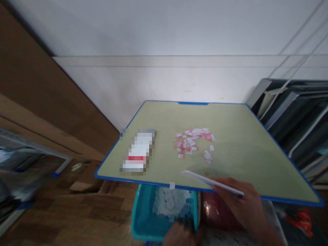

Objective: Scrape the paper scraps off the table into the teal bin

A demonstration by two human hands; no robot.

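Note:
My right hand [241, 201] reaches over the near edge of a pale green table [238, 150] with a blue rim and holds a thin white strip [210, 181] edge-on, pointing left. Beyond it on the table lies a scatter of several small pink and white paper scraps [193, 141]. My left hand [179, 235] is low under the table edge, at the near rim of a teal bin [143, 218] that holds many white paper scraps; whether it grips anything is hidden. One small white scrap [172, 185] sits at the table's near edge.
A blurred white and red box-like item [138, 152] lies on the table's left side. Brown cardboard panels [33, 99] lean at the left, dark framed panels [297, 119] stand at the right, and a white wall is behind. A dark red rounded object [217, 213] sits under the table.

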